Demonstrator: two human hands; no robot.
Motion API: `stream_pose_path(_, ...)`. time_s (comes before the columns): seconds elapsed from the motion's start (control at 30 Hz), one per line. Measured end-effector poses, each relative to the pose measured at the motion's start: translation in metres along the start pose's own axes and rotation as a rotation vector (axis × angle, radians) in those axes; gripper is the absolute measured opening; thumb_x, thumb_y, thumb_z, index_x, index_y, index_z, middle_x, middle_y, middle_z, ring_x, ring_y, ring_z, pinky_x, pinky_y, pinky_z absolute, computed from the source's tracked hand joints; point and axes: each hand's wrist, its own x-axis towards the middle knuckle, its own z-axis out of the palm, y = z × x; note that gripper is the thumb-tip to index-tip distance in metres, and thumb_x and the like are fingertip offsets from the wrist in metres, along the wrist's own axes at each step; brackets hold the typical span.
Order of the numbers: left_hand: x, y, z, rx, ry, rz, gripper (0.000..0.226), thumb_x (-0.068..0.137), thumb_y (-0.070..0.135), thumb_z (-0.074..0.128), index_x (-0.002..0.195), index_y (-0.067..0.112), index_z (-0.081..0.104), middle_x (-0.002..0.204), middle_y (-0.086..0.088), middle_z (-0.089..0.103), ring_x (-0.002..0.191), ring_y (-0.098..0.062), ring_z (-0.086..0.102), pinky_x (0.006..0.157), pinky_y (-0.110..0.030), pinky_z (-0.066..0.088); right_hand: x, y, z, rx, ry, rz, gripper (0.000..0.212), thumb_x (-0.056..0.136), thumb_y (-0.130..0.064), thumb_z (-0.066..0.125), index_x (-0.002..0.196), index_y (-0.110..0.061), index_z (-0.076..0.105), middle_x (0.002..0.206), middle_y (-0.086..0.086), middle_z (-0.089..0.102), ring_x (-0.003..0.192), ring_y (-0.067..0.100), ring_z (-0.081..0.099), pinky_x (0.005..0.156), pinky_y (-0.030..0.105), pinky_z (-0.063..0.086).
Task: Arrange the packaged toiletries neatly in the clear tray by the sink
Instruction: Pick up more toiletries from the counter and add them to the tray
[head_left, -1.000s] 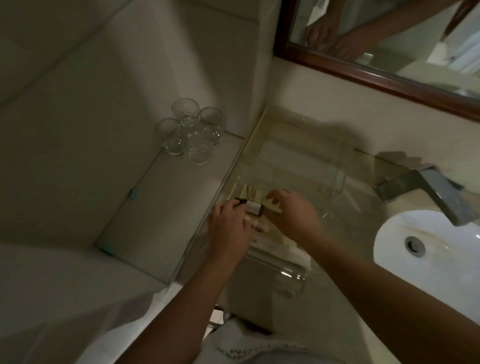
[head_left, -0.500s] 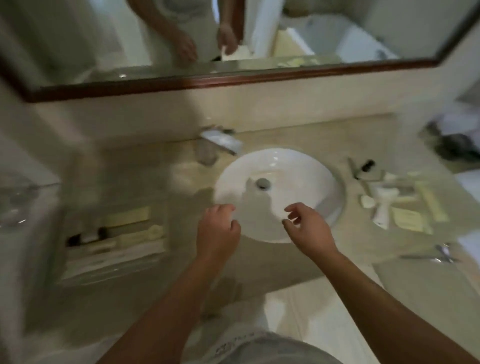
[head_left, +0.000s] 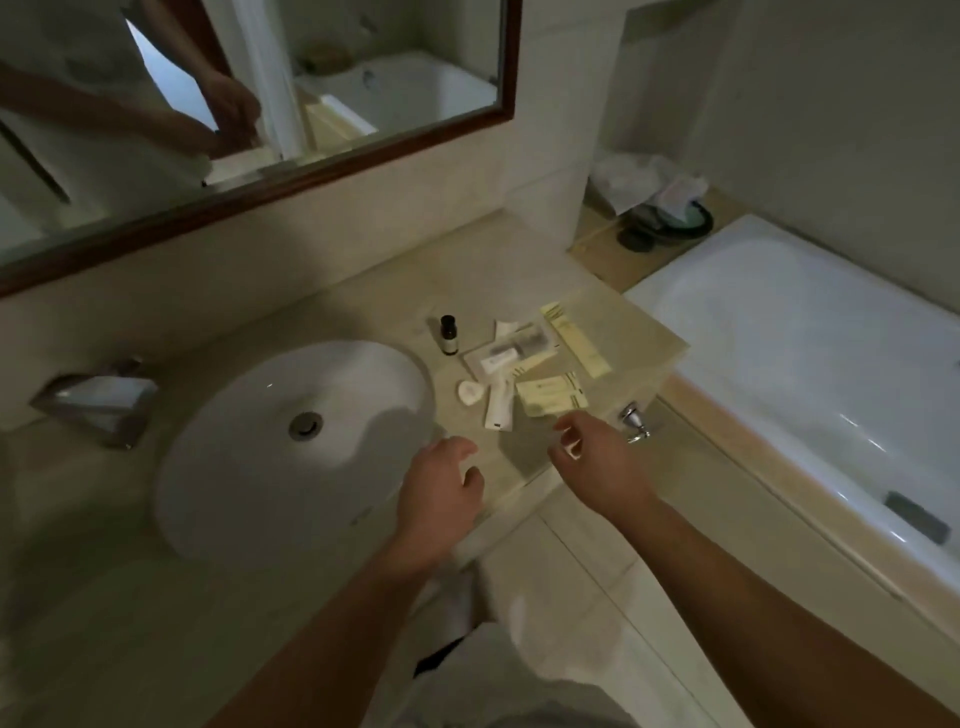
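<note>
Several packaged toiletries lie loose on the counter right of the sink (head_left: 249, 467): a small dark bottle (head_left: 448, 335), a long pale yellow packet (head_left: 575, 339), a flat yellow packet (head_left: 550, 395), a white tube (head_left: 500, 404), a round white soap (head_left: 470, 391) and a clear wrapped item (head_left: 514, 347). My right hand (head_left: 597, 462) hovers just in front of the flat yellow packet, fingers apart, holding nothing. My left hand (head_left: 441, 493) is over the sink's right rim, open and empty. The clear tray is out of view.
A white bathtub (head_left: 810, 374) sits right of the counter, with a chrome knob (head_left: 635, 422) at the counter's corner. A metal faucet (head_left: 98, 400) stands left of the sink. A framed mirror (head_left: 249, 104) hangs above. Towels and dark items (head_left: 654, 208) lie on the far ledge.
My view has swung right from the clear tray, past the sink, to the loose toiletries. Both hands left the tray empty and now reach toward the packets.
</note>
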Motion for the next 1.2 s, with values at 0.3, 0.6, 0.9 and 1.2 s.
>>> stream_pose_path(0.3,0.089,0.027,0.048,0.015,-0.047,-0.049,0.024,0.084,0.012,0.056,0.107,0.010,0.063,0.103,-0.005,0.058,0.095,-0.022,0.054,0.066,-0.014,0.029,0.092,0.041,-0.017,-0.084,-0.140,0.012,0.028,0.086,-0.032,0.064,0.112,-0.022,0.060,0.099,-0.005,0.062,0.089,0.013,0.060,0.073,0.027,0.045)
stream_pose_path(0.6,0.167,0.056,0.092,0.072,-0.142,-0.060,0.030,0.083,0.026,0.063,0.112,0.020,0.058,0.118,-0.003,0.057,0.109,-0.020,0.051,0.092,-0.034,0.044,0.178,0.078,-0.039,-0.208,-0.153,0.137,0.033,0.083,-0.041,0.061,0.112,-0.025,0.059,0.107,-0.002,0.064,0.095,0.019,0.061,0.079,0.035,0.052)
stream_pose_path(0.9,0.176,0.056,0.100,0.110,0.061,-0.250,0.020,0.084,0.021,0.058,0.104,0.019,0.062,0.107,-0.001,0.057,0.098,-0.020,0.054,0.078,-0.028,0.043,0.225,0.094,-0.031,-0.281,-0.146,0.067,0.050,0.083,-0.044,0.067,0.121,-0.016,0.053,0.117,0.007,0.058,0.104,0.027,0.059,0.083,0.040,0.051)
stream_pose_path(1.2,0.180,0.027,0.066,0.094,0.421,-0.605,0.045,0.078,0.025,0.069,0.119,0.012,0.052,0.117,-0.010,0.052,0.109,-0.027,0.051,0.088,-0.037,0.045,0.250,0.095,-0.033,-0.109,-0.302,0.114,0.032,0.083,-0.034,0.064,0.106,-0.014,0.053,0.095,0.004,0.060,0.085,0.029,0.060,0.074,0.038,0.049)
